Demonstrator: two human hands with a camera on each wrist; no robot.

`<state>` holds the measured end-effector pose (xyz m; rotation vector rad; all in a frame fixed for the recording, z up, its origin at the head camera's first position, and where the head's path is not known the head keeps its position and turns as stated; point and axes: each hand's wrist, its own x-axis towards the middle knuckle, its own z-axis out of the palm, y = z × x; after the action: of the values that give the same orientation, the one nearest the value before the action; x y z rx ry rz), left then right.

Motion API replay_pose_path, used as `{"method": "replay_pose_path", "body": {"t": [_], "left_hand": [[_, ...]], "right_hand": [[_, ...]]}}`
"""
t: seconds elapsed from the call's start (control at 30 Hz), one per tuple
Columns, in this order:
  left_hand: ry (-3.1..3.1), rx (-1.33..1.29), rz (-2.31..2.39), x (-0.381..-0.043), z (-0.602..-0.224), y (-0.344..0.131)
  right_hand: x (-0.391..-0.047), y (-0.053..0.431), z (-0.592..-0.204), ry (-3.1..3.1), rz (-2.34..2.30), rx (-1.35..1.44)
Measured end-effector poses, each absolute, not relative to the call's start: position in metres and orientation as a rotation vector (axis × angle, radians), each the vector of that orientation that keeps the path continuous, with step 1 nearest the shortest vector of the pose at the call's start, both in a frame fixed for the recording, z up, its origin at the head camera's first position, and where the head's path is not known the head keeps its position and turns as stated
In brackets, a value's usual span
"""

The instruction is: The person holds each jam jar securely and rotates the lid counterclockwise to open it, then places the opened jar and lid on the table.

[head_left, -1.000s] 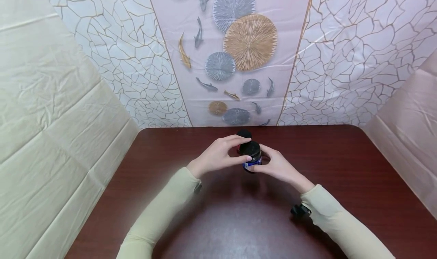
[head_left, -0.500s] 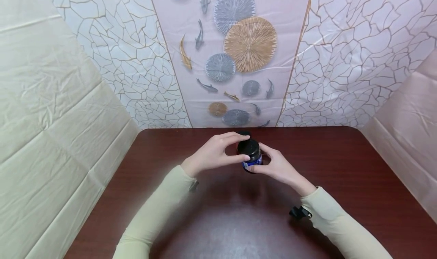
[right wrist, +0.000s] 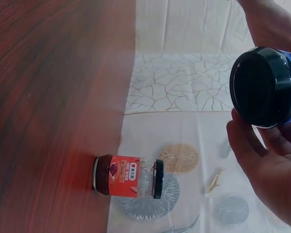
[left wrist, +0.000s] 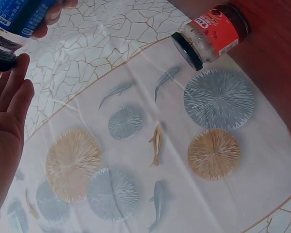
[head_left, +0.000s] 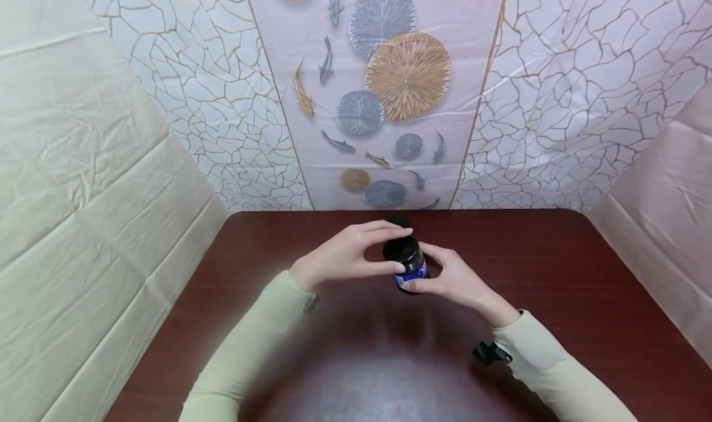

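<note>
A jar (head_left: 414,275) with a blue label and a black lid (head_left: 399,249) is held up over the table, leaning left. My right hand (head_left: 453,277) grips its body, thumb at the front across the label. Around the lid curve the fingers and thumb of my left hand (head_left: 353,252), from the left side. The right wrist view has the dark base of the blue-labelled jar (right wrist: 254,90) facing the camera. Behind it stands a second jar (right wrist: 123,175), red-labelled with a black lid, upright on the table; the head view hides most of it.
The dark reddish-brown table (head_left: 361,360) ends at a patterned cloth backdrop (head_left: 384,113) printed with fish and round shapes. Pale cloth walls (head_left: 111,224) rise on both sides. A small black device (head_left: 489,352) sits at the right wrist.
The blue-labelled jar has tilted, its lid swinging left, and has come slightly nearer. My left wrist has shifted a little left, with the fingers still at the lid. The right hand keeps its grip.
</note>
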<state>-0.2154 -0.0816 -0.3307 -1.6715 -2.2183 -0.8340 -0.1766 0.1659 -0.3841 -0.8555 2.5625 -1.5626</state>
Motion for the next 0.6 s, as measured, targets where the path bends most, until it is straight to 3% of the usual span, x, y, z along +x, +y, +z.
{"method": "replay_pose_path", "body": {"t": [0.6], "left_hand": [[-2.216, -1.563, -0.839, -0.205, -0.339, -0.076]], "right_hand": [[-0.174, 0.163, -0.385, 2.547, -1.67, -0.772]]}}
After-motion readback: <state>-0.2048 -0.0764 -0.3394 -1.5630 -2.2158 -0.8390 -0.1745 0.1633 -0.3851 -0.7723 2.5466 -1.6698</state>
